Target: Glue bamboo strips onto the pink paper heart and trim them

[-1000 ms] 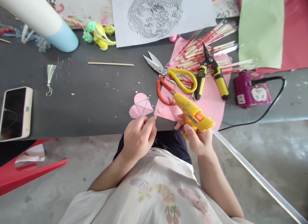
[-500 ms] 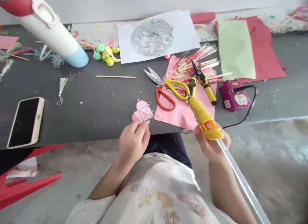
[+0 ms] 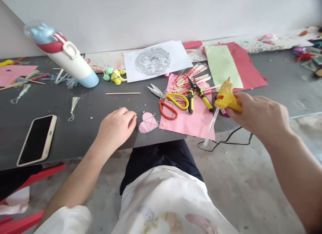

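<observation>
My right hand (image 3: 261, 115) is wrapped round the handle of a yellow hot glue gun (image 3: 225, 93), held up over the table's right side. Its nozzle points away from me, and a clear glue stick (image 3: 211, 126) juts from its back. My left hand (image 3: 115, 128) rests at the table's front edge, fingers loosely bent, thumb a little apart, with nothing visible in it. Just right of it lies a pink paper heart (image 3: 149, 122) with crossing green lines. A thin wooden stick (image 3: 122, 93) lies beyond that hand.
Scissors (image 3: 167, 101) and black-yellow pliers (image 3: 200, 93) lie on pink paper (image 3: 191, 125) among red-tipped sticks (image 3: 187, 78). A dragon print (image 3: 153, 61), green paper (image 3: 222, 64) and a bottle (image 3: 72, 64) are behind. A phone (image 3: 37, 138) lies left. A black cord (image 3: 226, 142) hangs at the front edge.
My left hand has let go of the paper heart and moved left. The right hand has carried the glue gun up and away from me, turning it. The view has tilted upward.
</observation>
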### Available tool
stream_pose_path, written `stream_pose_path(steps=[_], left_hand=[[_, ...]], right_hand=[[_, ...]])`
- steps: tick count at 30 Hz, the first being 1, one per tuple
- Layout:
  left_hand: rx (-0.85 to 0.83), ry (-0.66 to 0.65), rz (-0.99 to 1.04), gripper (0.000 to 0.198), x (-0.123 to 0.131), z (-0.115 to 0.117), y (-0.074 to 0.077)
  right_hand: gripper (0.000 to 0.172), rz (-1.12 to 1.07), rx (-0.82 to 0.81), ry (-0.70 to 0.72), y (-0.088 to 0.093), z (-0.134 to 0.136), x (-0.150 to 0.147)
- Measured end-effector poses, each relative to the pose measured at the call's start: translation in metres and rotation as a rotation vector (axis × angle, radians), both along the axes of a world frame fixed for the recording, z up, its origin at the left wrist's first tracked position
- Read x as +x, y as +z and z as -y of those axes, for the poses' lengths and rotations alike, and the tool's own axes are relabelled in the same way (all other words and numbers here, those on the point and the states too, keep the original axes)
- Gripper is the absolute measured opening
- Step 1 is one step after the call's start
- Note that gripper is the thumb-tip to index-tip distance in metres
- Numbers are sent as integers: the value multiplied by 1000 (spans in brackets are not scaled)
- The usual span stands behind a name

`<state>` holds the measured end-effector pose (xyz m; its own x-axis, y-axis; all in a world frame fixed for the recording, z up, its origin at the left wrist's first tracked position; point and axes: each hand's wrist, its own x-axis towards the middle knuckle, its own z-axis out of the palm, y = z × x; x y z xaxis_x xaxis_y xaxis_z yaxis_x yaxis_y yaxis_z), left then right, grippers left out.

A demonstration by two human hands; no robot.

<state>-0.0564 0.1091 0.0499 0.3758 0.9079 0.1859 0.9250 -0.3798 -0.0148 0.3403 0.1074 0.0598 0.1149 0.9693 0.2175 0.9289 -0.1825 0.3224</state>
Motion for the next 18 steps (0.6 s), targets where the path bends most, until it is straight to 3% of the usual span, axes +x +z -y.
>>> stream_pose_path(steps=[4, 8, 13, 18], left_hand=[[-34, 81, -82, 30, -3, -5, 5], [-84, 187, -156, 32, -5, -18, 8], [-167, 191, -132, 31, -3, -58, 10], [-173, 174, -162, 35, 1, -106, -3]], right_hand=[[49, 44, -214, -64, 9, -39, 16], [55, -10, -287, -138, 11, -81, 29], [52, -169, -327, -165, 8, -126, 40], [41, -255, -336, -268, -3, -152, 49]])
